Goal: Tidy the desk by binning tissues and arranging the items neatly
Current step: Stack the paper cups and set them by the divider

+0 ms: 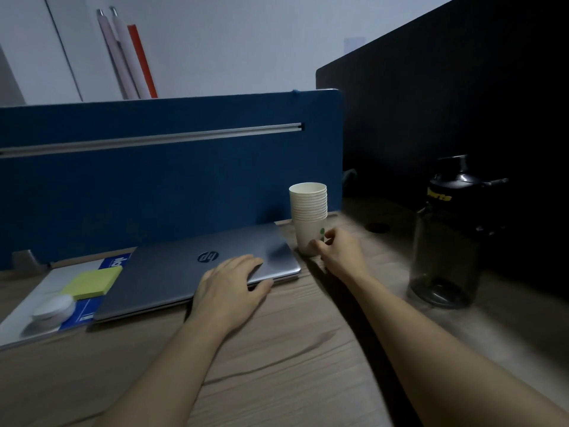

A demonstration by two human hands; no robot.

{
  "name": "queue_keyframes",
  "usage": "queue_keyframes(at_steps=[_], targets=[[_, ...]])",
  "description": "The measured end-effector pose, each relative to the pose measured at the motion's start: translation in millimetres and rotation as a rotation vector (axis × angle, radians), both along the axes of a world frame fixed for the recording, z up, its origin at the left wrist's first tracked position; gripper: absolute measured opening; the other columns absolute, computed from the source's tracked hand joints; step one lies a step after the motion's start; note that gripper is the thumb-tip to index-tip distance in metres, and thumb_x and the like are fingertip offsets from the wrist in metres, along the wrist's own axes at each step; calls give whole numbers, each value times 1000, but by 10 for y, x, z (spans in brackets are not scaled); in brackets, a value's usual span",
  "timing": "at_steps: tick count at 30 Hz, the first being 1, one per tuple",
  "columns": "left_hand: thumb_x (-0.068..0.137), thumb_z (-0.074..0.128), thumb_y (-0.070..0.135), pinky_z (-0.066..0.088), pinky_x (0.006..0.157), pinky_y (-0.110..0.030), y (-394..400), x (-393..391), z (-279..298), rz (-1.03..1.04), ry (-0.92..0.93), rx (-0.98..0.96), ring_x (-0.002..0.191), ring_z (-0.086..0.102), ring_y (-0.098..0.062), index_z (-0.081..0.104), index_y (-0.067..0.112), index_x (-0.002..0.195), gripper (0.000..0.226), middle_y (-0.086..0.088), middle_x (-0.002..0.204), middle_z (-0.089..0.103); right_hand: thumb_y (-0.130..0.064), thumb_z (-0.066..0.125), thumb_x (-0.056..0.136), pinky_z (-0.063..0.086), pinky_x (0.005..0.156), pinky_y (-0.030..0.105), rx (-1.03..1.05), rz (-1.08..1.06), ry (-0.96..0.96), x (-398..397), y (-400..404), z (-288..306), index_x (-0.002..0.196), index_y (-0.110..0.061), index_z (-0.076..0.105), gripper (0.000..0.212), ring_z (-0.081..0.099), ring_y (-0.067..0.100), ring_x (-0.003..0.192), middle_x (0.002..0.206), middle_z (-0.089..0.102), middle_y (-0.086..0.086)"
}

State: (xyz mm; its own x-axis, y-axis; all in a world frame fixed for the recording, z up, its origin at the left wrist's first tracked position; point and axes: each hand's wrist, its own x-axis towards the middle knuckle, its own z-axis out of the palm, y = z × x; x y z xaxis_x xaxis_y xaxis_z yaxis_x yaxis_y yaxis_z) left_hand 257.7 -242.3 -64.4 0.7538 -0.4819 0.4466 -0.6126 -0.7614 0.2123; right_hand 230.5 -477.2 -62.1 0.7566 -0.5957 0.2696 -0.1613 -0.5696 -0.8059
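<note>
A closed grey laptop [172, 272] lies on the wooden desk [277, 359] against the blue partition. My left hand [229, 286] rests flat on its near right corner, fingers spread, thumb over the front edge. Just right of the laptop stands a stack of white paper cups [308, 217]. My right hand [340, 252] holds the base of the stack, fingers curled round it. A yellow sticky-note pad [92, 282] and a white round object [54, 308] lie on a blue-and-white book [37, 303] at the left. No tissues are in view.
A dark translucent sports bottle [449, 238] stands at the right. The blue partition [154, 186] closes off the back, a black divider [446, 103] the right side. A cable hole [378, 227] sits in the desk behind the cups. Rolled posters [126, 57] lean on the wall.
</note>
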Motion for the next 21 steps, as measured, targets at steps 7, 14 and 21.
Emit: queue_keyframes(at_steps=[7, 14, 21], targets=[[85, 41, 72, 26, 111, -35, 40, 24, -64, 47, -21, 19, 138, 34, -7, 44, 40, 140, 63, 19, 149, 42, -37, 64, 87, 49, 77, 34, -90, 27, 72, 519, -78, 17, 99, -12, 69, 28, 65, 28, 91, 93, 71, 11], [82, 39, 75, 27, 108, -34, 32, 48, -79, 44, -58, 0, 135, 37, -5, 46, 41, 137, 65, 20, 145, 45, -52, 61, 85, 51, 73, 36, -239, -9, 203, 886, -137, 34, 87, -18, 68, 35, 62, 29, 84, 87, 68, 7], [82, 44, 73, 28, 106, -34, 36, 89, -51, 55, -42, 13, 135, 38, -7, 48, 40, 136, 63, 18, 145, 46, -29, 54, 94, 51, 82, 38, -252, 82, 175, 795, -162, 29, 100, -19, 72, 21, 62, 29, 96, 101, 71, 9]])
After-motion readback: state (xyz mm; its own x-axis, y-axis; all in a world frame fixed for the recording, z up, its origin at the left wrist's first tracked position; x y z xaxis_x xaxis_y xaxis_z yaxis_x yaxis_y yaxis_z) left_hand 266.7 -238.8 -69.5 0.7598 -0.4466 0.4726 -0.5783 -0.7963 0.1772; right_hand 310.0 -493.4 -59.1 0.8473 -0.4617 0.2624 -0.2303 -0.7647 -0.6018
